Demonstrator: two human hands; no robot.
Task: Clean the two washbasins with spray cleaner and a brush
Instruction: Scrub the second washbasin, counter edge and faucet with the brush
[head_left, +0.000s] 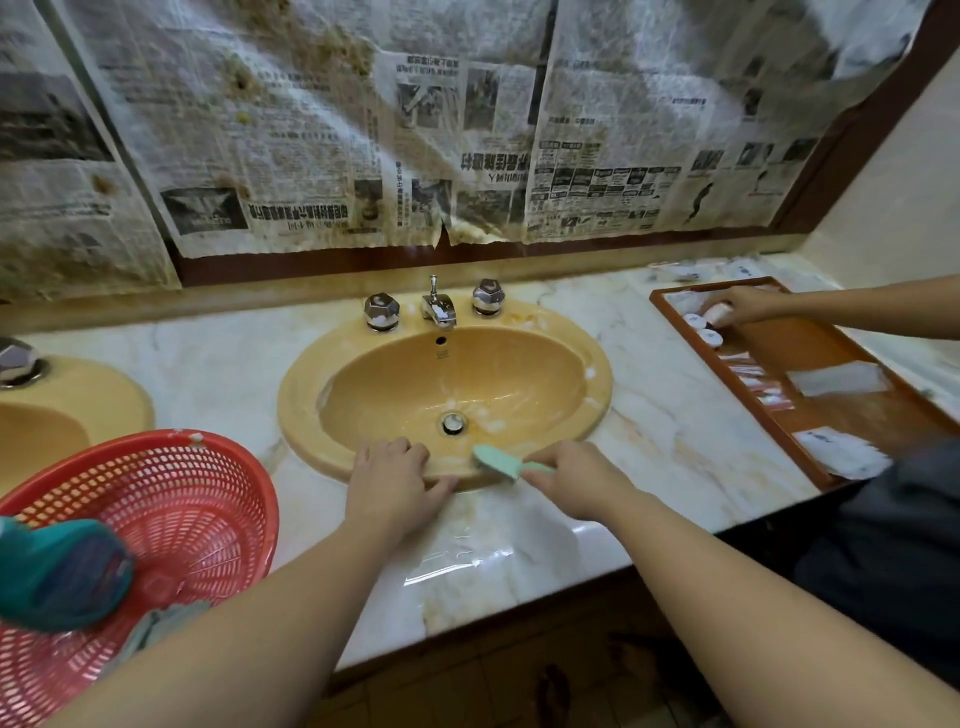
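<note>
A yellow-orange washbasin (571, 332) is set in the marble counter, with white foam streaks inside and a chrome drain (453, 423). My right hand (576, 480) grips the handle of a mint-green brush (496, 460), whose head lies on the basin's near rim. My left hand (392, 480) rests on the same rim just left of the brush, fingers bent over the edge. A second basin (78, 410) of the same colour shows partly at the far left. A teal object (60, 574), perhaps the spray bottle, lies in a red basket; it is blurred.
A chrome tap (439, 306) with two knobs stands behind the basin. The red plastic basket (208, 499) sits on the counter at the left. At the right, another person's hand (753, 306) reaches into a wooden tray (810, 457) of small toiletries. Newspaper covers the mirror.
</note>
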